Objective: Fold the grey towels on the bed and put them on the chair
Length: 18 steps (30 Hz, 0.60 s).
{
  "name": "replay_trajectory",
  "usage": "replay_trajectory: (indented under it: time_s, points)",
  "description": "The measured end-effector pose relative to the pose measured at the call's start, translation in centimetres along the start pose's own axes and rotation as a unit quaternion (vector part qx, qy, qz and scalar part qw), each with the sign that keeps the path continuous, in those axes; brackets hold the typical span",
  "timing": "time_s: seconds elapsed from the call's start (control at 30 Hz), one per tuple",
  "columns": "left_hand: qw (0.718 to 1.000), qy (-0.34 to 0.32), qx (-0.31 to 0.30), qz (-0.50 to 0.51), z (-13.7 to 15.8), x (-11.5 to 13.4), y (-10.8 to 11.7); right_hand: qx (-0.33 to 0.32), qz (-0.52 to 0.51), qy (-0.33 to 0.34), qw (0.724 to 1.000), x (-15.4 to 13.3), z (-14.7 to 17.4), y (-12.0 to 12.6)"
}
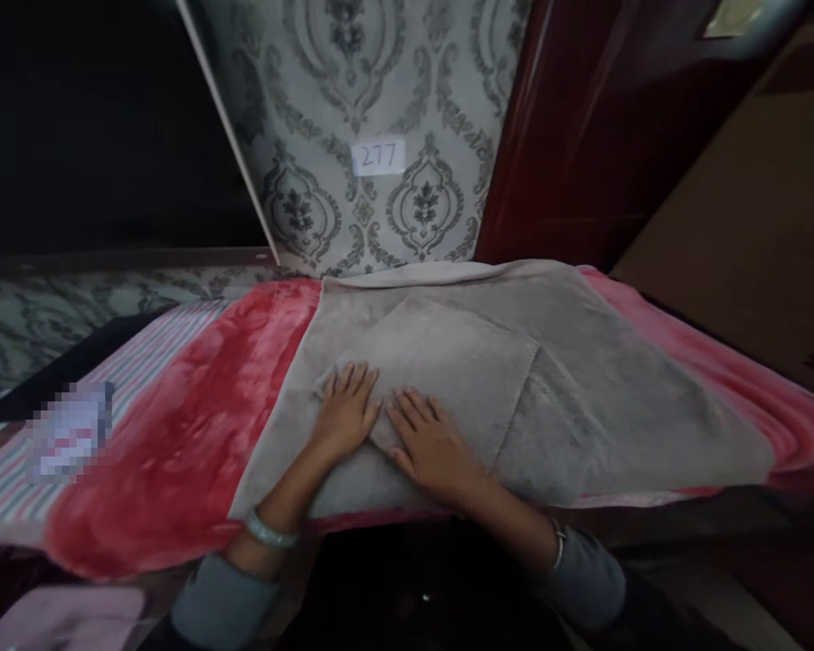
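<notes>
A grey plush cloth [583, 407] is spread over a red and pink fleece blanket [196, 434]. On its middle a corner of grey cloth is folded over into a flap [461, 362], with a visible edge running down its right side. My left hand [345, 411] lies flat on the flap's left part, fingers stretched out. Just to the right, my right hand [438, 448] rests palm down near the front of the flap, its fingers also spread. Neither hand grips anything.
A striped cloth [169, 348] lies at the left, with a blurred-out item [71, 434] on it. Behind stand a dark screen [108, 136], patterned wallpaper with a "277" label [378, 155] and a dark red panel [583, 136]. A cardboard box [752, 217] is at right.
</notes>
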<state>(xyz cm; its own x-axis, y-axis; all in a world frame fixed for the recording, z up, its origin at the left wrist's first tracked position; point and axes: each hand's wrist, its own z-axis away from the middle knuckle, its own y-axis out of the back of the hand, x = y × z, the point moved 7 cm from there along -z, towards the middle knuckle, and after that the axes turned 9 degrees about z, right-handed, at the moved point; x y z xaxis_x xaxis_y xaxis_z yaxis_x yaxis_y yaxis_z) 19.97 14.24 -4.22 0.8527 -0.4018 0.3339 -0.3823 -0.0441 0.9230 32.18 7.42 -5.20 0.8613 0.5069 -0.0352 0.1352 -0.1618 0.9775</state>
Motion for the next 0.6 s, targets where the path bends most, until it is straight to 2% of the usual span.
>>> replay_trajectory:
  time_s: [0.13,0.23,0.33,0.4,0.6]
  points:
    - [0.999,-0.014,0.031,-0.036,-0.3,-0.2,0.4,-0.032,-0.062,0.034,0.997,1.6,-1.1,1.7]
    - [0.995,-0.067,0.064,-0.037,-0.2,1.4,0.7,-0.034,-0.067,0.043,0.996,4.6,-2.8,2.7]
    - [0.987,-0.143,0.06,-0.041,0.4,3.4,-0.5,-0.057,-0.059,0.094,0.992,8.0,-4.6,1.8]
    - [0.984,-0.158,0.061,-0.049,0.7,3.7,-1.3,-0.061,-0.045,0.103,0.992,11.1,-5.7,1.0]
    - [0.981,-0.165,0.081,-0.062,1.1,3.0,-2.0,-0.061,0.019,-0.072,0.995,22.6,-8.0,0.6]
